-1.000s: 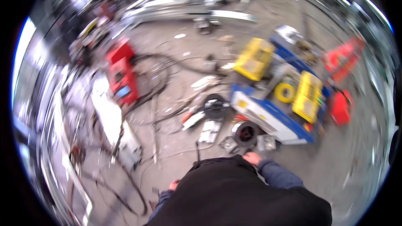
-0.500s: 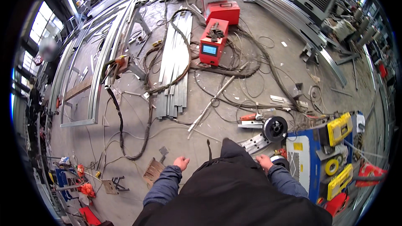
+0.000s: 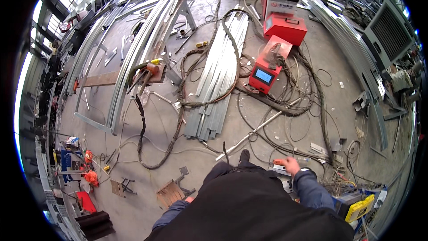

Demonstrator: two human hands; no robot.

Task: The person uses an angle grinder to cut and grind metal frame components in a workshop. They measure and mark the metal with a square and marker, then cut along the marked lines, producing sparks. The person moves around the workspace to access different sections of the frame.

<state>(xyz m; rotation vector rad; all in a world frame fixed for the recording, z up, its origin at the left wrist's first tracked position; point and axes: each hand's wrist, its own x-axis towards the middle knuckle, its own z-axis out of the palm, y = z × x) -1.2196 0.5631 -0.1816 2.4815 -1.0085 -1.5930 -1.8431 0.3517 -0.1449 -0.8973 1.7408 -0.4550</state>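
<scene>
Far on the left, a long curved metal frame [image 3: 133,62] lies across wooden trestles, grey and shiny, bent like a big bow. Thick dark cables [image 3: 151,138] snake over the dusty concrete floor [image 3: 133,187] below it.

Low down, the left hand [image 3: 189,200] only peeks out past the blue sleeve. It hangs near a small ribbed brown metal piece [image 3: 168,193] on the floor, close but not touching. I cannot tell if the hand is open or closed, and it seems to hold nothing.

In the middle lies a stack of flat grey metal strips [image 3: 218,76], long, thin and smooth. A thin silver rod [image 3: 254,134] lies at a slant just past the dark shoe.

Further right stand red box-shaped welding machines [image 3: 267,69], hard and square, one with a small blue screen.

The right hand [image 3: 292,166] has its fingers curled around a small tool with an orange handle [image 3: 280,162], held low over the floor by a tangle of wires. The grip looks closed, though it is blurry.

The person seems to be standing and carrying that tool across the shop. The next move needs careful steps over the cables and a firm hold.
</scene>
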